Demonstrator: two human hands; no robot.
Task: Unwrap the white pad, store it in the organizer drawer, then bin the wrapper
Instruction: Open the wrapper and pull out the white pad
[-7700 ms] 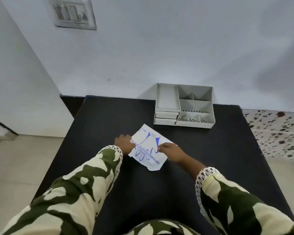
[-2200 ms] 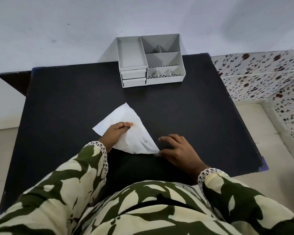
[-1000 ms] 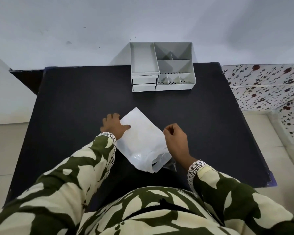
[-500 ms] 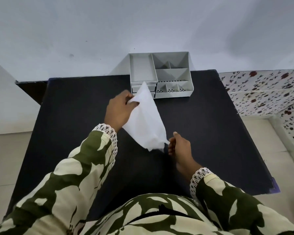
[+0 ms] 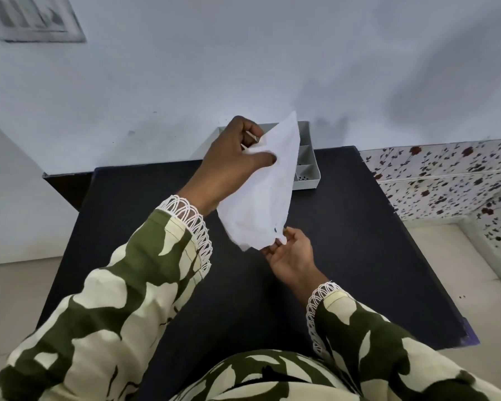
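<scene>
A white paper wrapper (image 5: 261,198) hangs in the air above the black table (image 5: 359,241), its top corner high and its torn lower end pointing down. My left hand (image 5: 232,166) is shut on the wrapper's upper part. My right hand (image 5: 292,256) sits palm up just under the lower end, fingertips pinching its bottom edge. I cannot see the pad itself. The grey organizer (image 5: 307,169) stands at the table's far edge against the wall, mostly hidden behind my left hand and the wrapper; its drawers are hidden.
A pale wall rises behind the table, with a switch plate (image 5: 35,18) at the top left. Floral-patterned tiles (image 5: 446,180) run along the right. Light floor shows on both sides of the table. My patterned sleeves fill the lower view.
My left hand has lifted the wrapper higher and farther, so that it now covers most of the organizer. My right hand turned palm up under the wrapper's lower end. The camera tilted upward.
</scene>
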